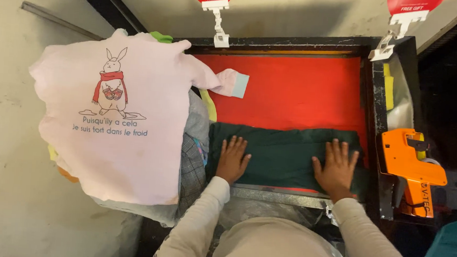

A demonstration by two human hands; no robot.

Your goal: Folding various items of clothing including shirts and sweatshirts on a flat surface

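Red tabletop (294,90) inside black frame, largest surface. Pale pink top (107,121) with rabbit print draped over clothing pile at 9 o'clock. Dark green folded garment (282,155) lying flat at 6 o'clock on the red surface, long axis running 9 to 3. Judged soft, light, limp; best gripped along a folded edge. Orange tagging gun (408,166) at 3 o'clock. Left hand (232,158) and right hand (336,167) palm-down on garment ends, fingers spread flat, pinching nothing.
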